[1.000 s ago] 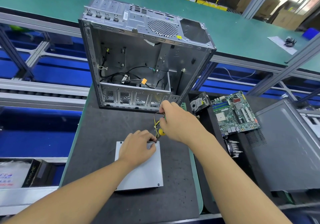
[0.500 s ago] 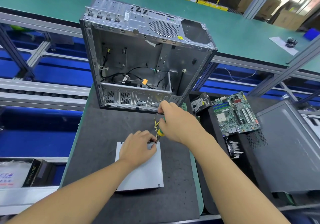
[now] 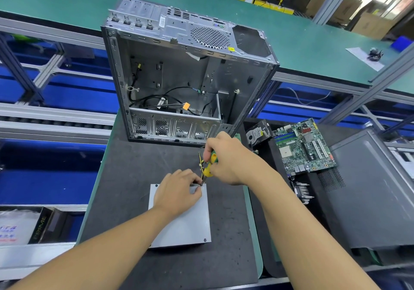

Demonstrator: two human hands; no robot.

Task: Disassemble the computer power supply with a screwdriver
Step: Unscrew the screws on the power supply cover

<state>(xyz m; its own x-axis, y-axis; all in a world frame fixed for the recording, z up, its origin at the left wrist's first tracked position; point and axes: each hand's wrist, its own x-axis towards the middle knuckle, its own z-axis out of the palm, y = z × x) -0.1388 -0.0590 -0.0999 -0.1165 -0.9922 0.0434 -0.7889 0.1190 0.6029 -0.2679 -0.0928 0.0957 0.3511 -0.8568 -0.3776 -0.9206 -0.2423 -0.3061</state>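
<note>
The power supply (image 3: 183, 220) lies flat on the desk (image 3: 125, 177), grey cover up. Your right hand (image 3: 228, 159) grips the screwdriver (image 3: 209, 166), tip at the supply's far right corner, likely on a cover screw. Your left hand (image 3: 177, 193) rests on the cover, fingers curled beside the tip, probably steadying; whether they pinch anything, I cannot tell. Beyond the supply stands the gutted computer case (image 3: 179, 76).

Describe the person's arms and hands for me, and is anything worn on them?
The left arm and right arm are bare right to the picture's edge: no sleeves, watch or bands show. The left grip and right grip are bare hands, with no gloves or rings visible.
</note>
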